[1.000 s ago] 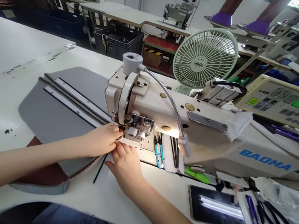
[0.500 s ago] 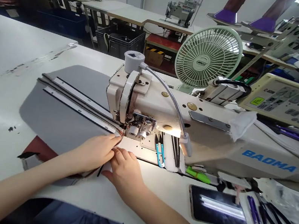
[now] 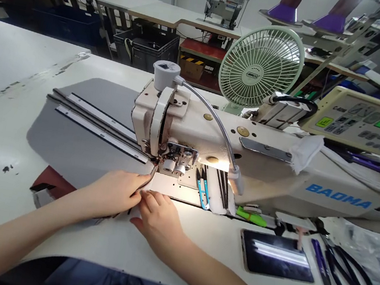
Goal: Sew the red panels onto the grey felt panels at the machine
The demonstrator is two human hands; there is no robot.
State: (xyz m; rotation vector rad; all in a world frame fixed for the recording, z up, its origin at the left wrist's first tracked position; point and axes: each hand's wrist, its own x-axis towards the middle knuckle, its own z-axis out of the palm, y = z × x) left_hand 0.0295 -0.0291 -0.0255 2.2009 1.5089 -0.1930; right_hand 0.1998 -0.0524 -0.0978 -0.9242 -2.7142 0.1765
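On the sewing machine [image 3: 190, 118], a grey fabric piece [image 3: 145, 186] with a dark edge runs from the needle area toward me. My left hand [image 3: 118, 193] is closed on that edge just in front of the presser foot, fingers pressed together. Beside it, my right hand [image 3: 159, 213] pinches the same edge with curled fingers, nearly touching the left. Under my left forearm a maroon piece of material [image 3: 59, 184] shows in part. A flat grey sheet [image 3: 61, 145] lies left of the needle, with two white strips [image 3: 100, 134] along it.
Blue thread snips [image 3: 203, 191] and thin black rods [image 3: 222, 191] lie on the machine bed. A phone [image 3: 278, 257], purple tweezers [image 3: 322, 267] and black scissors [image 3: 350, 276] are at the right. A green fan [image 3: 260, 71] stands behind the machine.
Both hands have drawn slightly toward me and away from the needle, leaving more of the fabric's edge visible. The whole view has shifted a little.
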